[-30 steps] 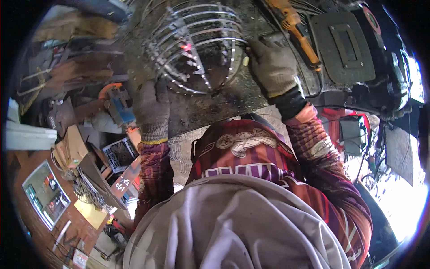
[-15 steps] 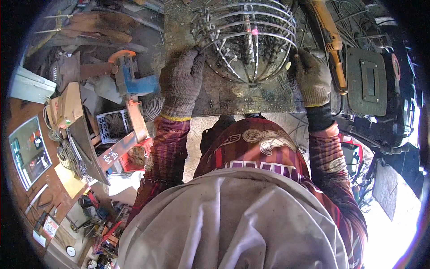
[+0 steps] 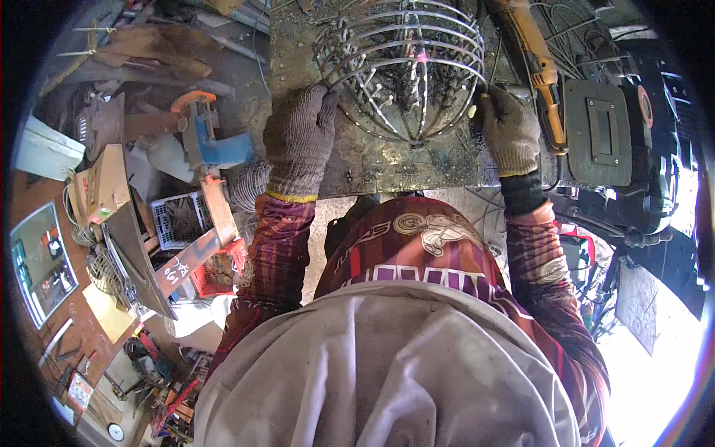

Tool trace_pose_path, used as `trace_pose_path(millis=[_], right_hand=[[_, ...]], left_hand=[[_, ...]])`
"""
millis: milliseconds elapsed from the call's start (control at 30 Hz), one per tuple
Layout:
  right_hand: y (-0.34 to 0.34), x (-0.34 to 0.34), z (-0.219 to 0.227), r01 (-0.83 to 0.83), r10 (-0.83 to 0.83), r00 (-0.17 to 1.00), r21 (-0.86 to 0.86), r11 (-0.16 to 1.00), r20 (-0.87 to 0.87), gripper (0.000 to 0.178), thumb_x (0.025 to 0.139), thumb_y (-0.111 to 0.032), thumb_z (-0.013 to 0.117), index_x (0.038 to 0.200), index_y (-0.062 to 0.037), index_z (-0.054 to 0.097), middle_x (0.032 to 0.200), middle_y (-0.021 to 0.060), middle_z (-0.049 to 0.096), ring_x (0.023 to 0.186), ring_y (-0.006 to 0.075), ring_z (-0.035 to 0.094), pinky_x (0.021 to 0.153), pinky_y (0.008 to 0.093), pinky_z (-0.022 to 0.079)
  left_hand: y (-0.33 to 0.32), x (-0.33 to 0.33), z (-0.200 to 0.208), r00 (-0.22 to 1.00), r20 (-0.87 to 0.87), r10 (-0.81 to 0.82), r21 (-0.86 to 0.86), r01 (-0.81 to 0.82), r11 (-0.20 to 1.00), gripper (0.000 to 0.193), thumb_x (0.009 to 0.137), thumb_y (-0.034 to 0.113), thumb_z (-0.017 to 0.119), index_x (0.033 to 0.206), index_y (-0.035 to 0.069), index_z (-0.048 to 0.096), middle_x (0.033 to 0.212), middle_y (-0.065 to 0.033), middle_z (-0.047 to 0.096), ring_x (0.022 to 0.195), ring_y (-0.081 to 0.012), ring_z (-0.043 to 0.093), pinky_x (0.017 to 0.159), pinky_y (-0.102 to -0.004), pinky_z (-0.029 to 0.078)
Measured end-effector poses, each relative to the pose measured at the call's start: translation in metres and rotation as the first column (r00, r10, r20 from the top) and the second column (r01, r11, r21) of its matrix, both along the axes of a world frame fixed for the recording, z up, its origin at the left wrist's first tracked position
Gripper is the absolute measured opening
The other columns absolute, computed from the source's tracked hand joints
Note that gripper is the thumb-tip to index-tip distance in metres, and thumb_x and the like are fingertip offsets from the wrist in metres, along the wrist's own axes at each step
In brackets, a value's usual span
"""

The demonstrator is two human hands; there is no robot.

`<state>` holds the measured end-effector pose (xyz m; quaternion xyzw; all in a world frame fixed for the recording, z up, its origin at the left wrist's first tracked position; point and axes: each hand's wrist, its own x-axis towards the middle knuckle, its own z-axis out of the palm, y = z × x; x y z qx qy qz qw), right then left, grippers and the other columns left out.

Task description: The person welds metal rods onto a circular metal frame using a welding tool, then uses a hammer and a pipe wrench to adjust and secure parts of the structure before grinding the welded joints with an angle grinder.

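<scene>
A dome-shaped wire cage (image 3: 406,41) of bent metal rods lies on the dark, worn workbench (image 3: 372,167) in front of me. Curved rods run across it, and ribs meet at a point on its near side; a pink mark shows on one rib. My left hand (image 3: 300,141), in a grey knitted glove, is closed at the left end of the nearest cross rod. At that rod's right end my right hand (image 3: 512,134), gloved the same way, is closed with thumb and fingers pinched at the rod. The fingertips of both hands are partly hidden.
An orange-bodied power tool (image 3: 546,78) lies right of the cage, beside a dark welding mask (image 3: 597,132). Cables and rods lie behind them. Left of the bench stand a blue-and-orange clamp-like tool (image 3: 216,145), a white crate (image 3: 179,221) and a red crate (image 3: 216,274).
The whole view has shifted slightly, so the cage and bench appear a little further left. Both hands keep their hold at the rod's ends.
</scene>
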<state>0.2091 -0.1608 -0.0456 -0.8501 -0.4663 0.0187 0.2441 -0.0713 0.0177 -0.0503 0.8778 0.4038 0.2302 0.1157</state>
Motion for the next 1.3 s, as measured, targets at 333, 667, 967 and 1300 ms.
trace_pose_path(millis=[333, 667, 967, 1300], right_hand=[[-0.003, 0.002, 0.008, -0.046, 0.047, 0.999, 0.018, 0.999, -0.007, 0.030, 0.097, -0.029, 0.063, 0.113, -0.0065, 0.072, 0.103, 0.0204, 0.073, 0.095, 0.0416, 0.070, 0.082, 0.0477, 0.056], [-0.001, 0.006, 0.008, -0.073, 0.070, 0.997, 0.083, 0.994, 0.041, 0.026, 0.099, -0.032, 0.060, 0.111, -0.0125, 0.073, 0.091, 0.0150, 0.071, 0.083, 0.0380, 0.070, 0.072, 0.0479, 0.056], [-0.001, 0.005, -0.001, -0.023, 0.015, 0.997, 0.092, 0.996, 0.081, 0.021, 0.097, -0.030, 0.063, 0.110, -0.0173, 0.074, 0.088, 0.0129, 0.071, 0.078, 0.0376, 0.069, 0.067, 0.0480, 0.055], [-0.002, 0.006, 0.011, -0.044, 0.044, 0.999, 0.007, 0.999, -0.020, 0.024, 0.098, -0.024, 0.063, 0.115, -0.0098, 0.072, 0.095, 0.0164, 0.070, 0.087, 0.0391, 0.068, 0.075, 0.0470, 0.053]], left_hand=[[0.002, -0.005, -0.002, 0.991, 0.116, -0.071, -0.068, 0.079, 0.995, 0.027, 0.098, 0.025, 0.067, 0.114, 0.004, 0.070, 0.106, -0.0200, 0.072, 0.098, -0.0392, 0.070, 0.085, -0.0444, 0.054], [-0.001, -0.004, -0.001, 1.000, 0.013, -0.026, -0.140, 0.028, 0.990, 0.030, 0.102, 0.030, 0.063, 0.117, 0.005, 0.070, 0.110, -0.0159, 0.072, 0.101, -0.0343, 0.069, 0.089, -0.0411, 0.052], [-0.001, 0.002, -0.001, 0.998, -0.012, -0.058, 0.050, 0.058, 0.997, 0.023, 0.098, 0.024, 0.068, 0.108, 0.003, 0.072, 0.096, -0.0188, 0.071, 0.089, -0.0386, 0.070, 0.079, -0.0448, 0.054], [-0.004, 0.003, 0.008, 0.997, -0.069, -0.034, -0.011, 0.033, 0.999, 0.025, 0.098, 0.021, 0.068, 0.113, 0.001, 0.072, 0.105, -0.0182, 0.074, 0.097, -0.0348, 0.071, 0.087, -0.0416, 0.054]])
